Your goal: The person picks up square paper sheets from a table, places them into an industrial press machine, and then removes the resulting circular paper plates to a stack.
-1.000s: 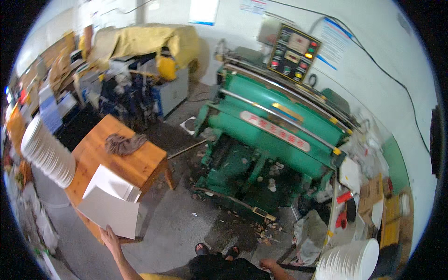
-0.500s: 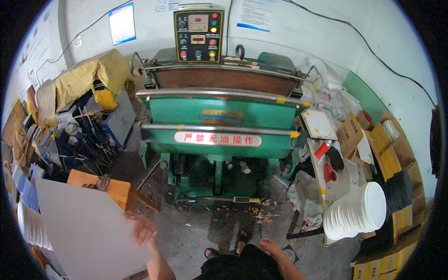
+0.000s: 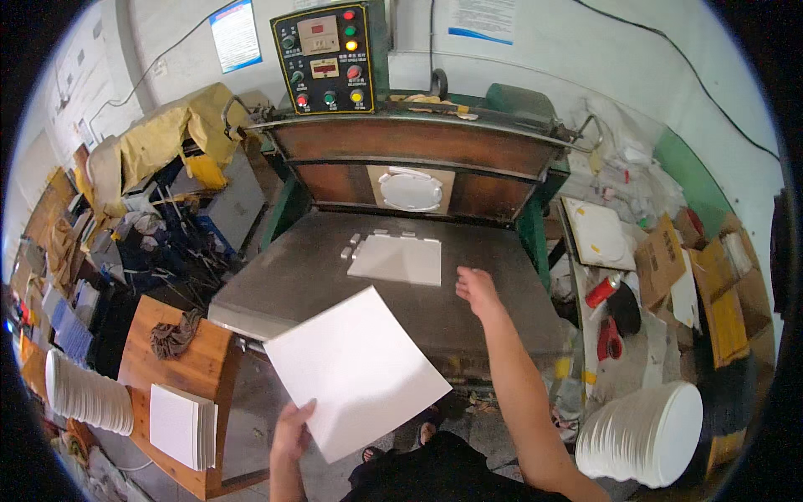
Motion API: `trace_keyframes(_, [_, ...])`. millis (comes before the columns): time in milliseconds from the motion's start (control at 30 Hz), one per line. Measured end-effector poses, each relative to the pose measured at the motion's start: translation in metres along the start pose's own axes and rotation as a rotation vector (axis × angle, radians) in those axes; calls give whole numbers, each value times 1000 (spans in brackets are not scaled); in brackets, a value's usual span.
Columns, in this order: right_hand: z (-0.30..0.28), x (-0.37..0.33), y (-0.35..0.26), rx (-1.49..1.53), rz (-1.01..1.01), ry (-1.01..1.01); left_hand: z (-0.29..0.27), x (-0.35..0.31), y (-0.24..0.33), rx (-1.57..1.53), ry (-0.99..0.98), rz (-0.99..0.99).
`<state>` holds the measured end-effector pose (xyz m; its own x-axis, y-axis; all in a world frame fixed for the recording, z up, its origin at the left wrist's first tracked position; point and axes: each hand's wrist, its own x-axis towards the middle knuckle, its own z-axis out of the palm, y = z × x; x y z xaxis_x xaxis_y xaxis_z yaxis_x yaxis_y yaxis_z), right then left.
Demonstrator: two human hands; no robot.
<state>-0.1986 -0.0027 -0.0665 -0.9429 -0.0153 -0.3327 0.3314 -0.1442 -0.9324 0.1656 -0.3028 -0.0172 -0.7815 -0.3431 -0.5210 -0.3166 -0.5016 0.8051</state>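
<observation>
In my left hand (image 3: 293, 428) is a square white sheet (image 3: 360, 376), pinched at its lower left edge with the thumb on top. It is tilted and held in front of the press bed (image 3: 276, 263). My right hand (image 3: 477, 289) reaches over the bed, holding nothing, its fingers partly spread. Just left of it, a white sheet (image 3: 397, 258) lies flat on the bed, against small light blocks (image 3: 355, 243) along its edges. On the upright plate behind, a round white die (image 3: 411, 190) is mounted on a pale board.
A control panel (image 3: 326, 58) stands above the press. At left, a wooden table (image 3: 138, 335) bears a stack of square sheets (image 3: 180, 427) and a dark rag (image 3: 174, 335). Stacked white discs (image 3: 644, 431) stand at right, near a red can (image 3: 602, 291) and cardboard boxes (image 3: 661, 259).
The press has swung open, exposing its bed and die. My left hand has brought the sheet from the left toward the middle. My right hand has moved forward from my body over the bed.
</observation>
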Motion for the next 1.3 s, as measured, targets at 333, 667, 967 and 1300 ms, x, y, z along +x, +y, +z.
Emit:
trace_keyframes(333, [62, 118, 96, 223, 544, -216, 36, -6, -71, -237, -20, -279])
trace_keyframes(667, [-159, 83, 92, -20, -238, -310, 198, 220, -67, -259, -147, -166])
trace_keyframes(967, [-262, -197, 40, -141, -19, 339, 204, 264, -100, 122, -102, 107])
trace_keyframes(1300, [-139, -296, 16, 411, -99, 550, 297, 329, -92, 1621, 9, 793])
